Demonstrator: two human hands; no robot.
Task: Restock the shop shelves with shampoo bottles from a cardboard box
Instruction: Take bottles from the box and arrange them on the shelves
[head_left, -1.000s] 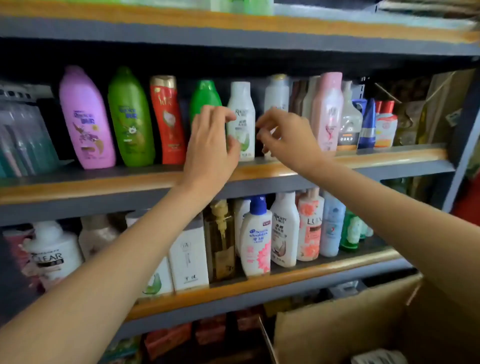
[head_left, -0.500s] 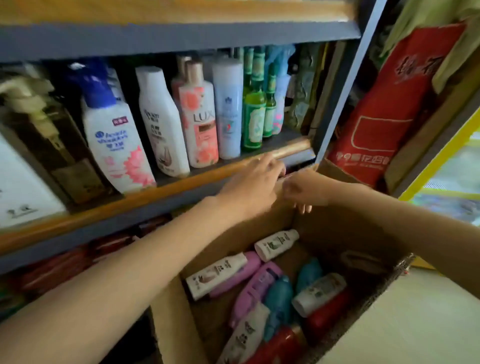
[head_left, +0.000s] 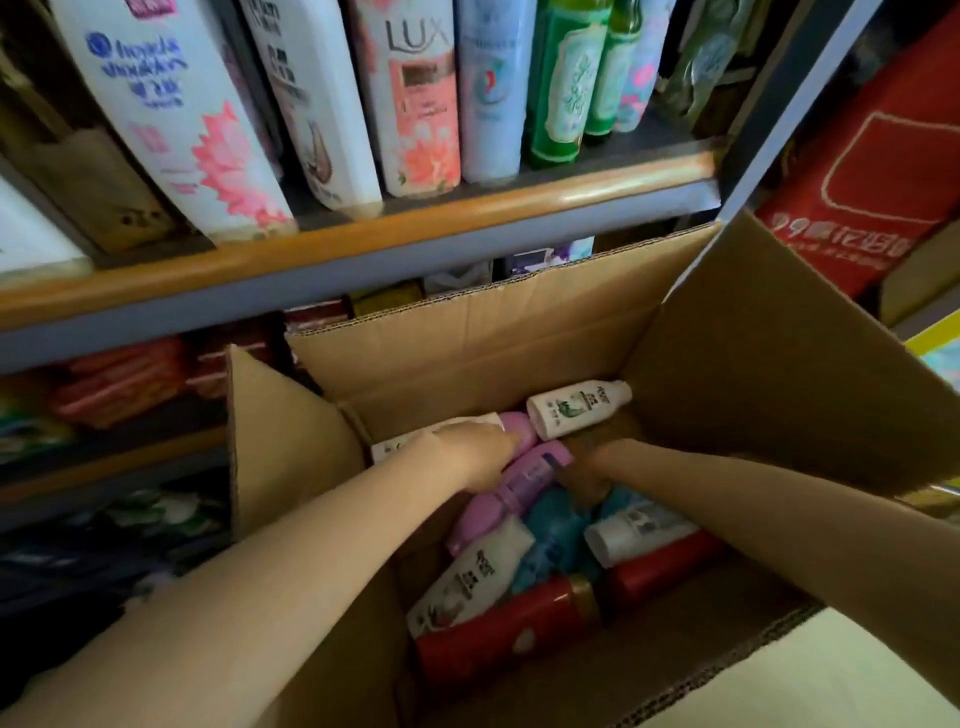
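Observation:
An open cardboard box (head_left: 467, 338) stands below the shelf, holding several shampoo bottles lying flat. Both my hands reach into it. My left hand (head_left: 475, 454) lies over a pink bottle (head_left: 522, 431), fingers curled over it, beside a white bottle (head_left: 389, 448). My right hand (head_left: 597, 460) dips between a lilac bottle (head_left: 519, 488) and the box wall, its fingers hidden. Around them lie a white bottle (head_left: 576, 408), a teal bottle (head_left: 556, 535), another white bottle (head_left: 472, 577) and a red bottle (head_left: 498, 634).
The shelf (head_left: 363, 244) right above the box holds a row of upright bottles, among them a pink Lux bottle (head_left: 415, 93) and green bottles (head_left: 561, 78). A red bag (head_left: 857, 182) stands at the right. Packets fill the lower shelf (head_left: 119, 384) at the left.
My hands left the upper shelf, came down past the lower shelf edge and are now inside the box among the bottles. My view dropped with them.

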